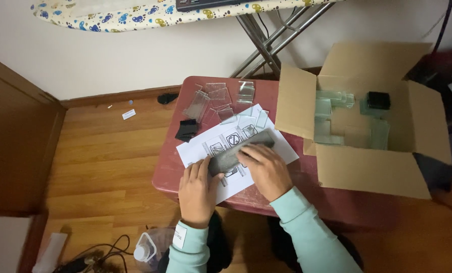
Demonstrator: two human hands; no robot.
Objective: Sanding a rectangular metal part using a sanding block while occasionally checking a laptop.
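Between the two hands, a flat dark grey piece (234,154) is lying slantwise on a white printed sheet (195,151), which is resting on a small red table (168,172). It is looking thin, stiff and fairly light, probably smooth on its faces, so taking it by the long edges seems the safest hold; whether it is glass like the clear panes (218,101) lying beyond the fingers is hard to tell. The left hand (196,189) is resting loosely spread, its fingertips touching the nearer end of the piece. The right hand (267,169) is lying flat over the farther half, fingers stretched and pressing down, not curled around anything. Neither hand is lifting the piece. Just off the right hand, an open cardboard box (367,172) is holding more clear panes and a small black object (377,101). Past the left fingertips, a black clip-like part (186,130) is sitting near the sheet's corner.
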